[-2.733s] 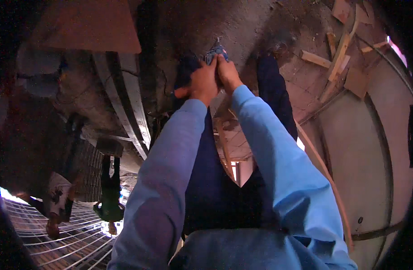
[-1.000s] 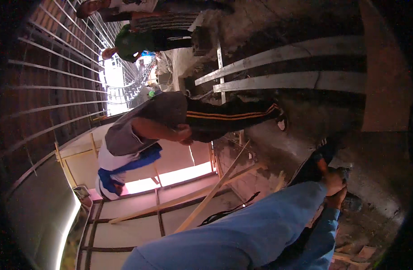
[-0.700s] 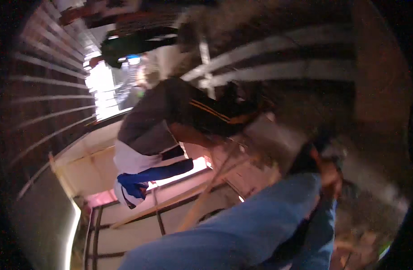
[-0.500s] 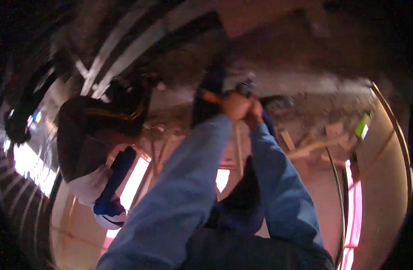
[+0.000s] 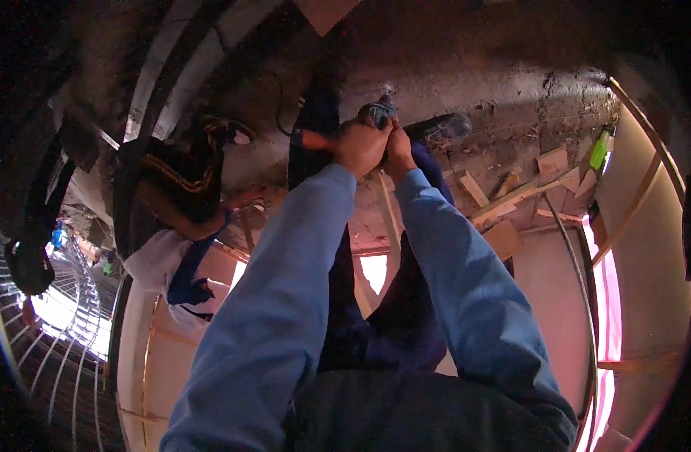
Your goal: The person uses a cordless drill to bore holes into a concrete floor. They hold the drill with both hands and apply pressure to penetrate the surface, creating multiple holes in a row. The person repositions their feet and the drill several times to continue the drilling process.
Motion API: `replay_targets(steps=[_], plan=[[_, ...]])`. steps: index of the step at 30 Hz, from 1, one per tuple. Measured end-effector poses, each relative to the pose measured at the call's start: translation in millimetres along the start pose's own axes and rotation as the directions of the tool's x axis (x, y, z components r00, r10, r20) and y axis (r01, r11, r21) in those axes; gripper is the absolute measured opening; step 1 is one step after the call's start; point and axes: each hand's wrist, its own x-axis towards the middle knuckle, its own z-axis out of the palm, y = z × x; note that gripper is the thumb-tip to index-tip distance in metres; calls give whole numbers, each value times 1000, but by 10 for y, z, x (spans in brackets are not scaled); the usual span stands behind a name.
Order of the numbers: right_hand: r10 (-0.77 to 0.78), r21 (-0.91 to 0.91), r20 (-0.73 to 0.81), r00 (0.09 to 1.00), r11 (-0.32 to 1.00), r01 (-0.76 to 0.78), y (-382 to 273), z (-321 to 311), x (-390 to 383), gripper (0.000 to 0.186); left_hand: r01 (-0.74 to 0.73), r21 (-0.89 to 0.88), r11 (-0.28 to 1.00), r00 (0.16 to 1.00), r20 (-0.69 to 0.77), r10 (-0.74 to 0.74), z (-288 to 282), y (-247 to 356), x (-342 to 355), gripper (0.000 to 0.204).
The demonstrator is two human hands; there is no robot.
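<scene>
My left hand point(image 5: 359, 148) and my right hand point(image 5: 399, 151) are closed together on a dark power tool point(image 5: 377, 114) near the top middle of the head view, between my dark-trousered legs point(image 5: 315, 120). Its short tip points up the picture toward the rough, dirty concrete point(image 5: 496, 90). My fingers cover much of the tool's body. Both forearms, in light blue sleeves, come up from the lower edge.
A co-worker point(image 5: 165, 203) in dark striped trousers bends over close on my left; another dark figure point(image 5: 33, 264) is at the far left. Long pale beams point(image 5: 153, 75) lie upper left. Scrap wooden pieces point(image 5: 553, 160), a bright green object point(image 5: 600, 151) and pale panels point(image 5: 639, 241) are on the right.
My view has swung from the co-worker and back toward the tool; the blur has cleared. Both hands stay on the tool. The co-worker, absent earlier, now bends low on my left.
</scene>
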Motion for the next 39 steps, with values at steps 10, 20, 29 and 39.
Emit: replay_targets(steps=[10, 20, 29, 39], plan=[[-3, -118, -36, 999, 993, -1, 44, -32, 163, 64, -12, 91, 996, 996, 84, 4, -34, -11, -21, 44], [-25, -174, -131, 991, 985, 2, -28, 59, 40, 74, 32, 69, 997, 995, 95, -39, -129, 44, -24, 42], [14, -70, -144, 989, 997, -24, -132, 98, -143, 81, -7, 86, 996, 990, 143, -5, -141, 88, 38, 41], [-4, -129, -124, 992, 992, -12, 128, -74, 343, 82, -18, 86, 996, 987, 160, 4, -190, 75, 45, 40]])
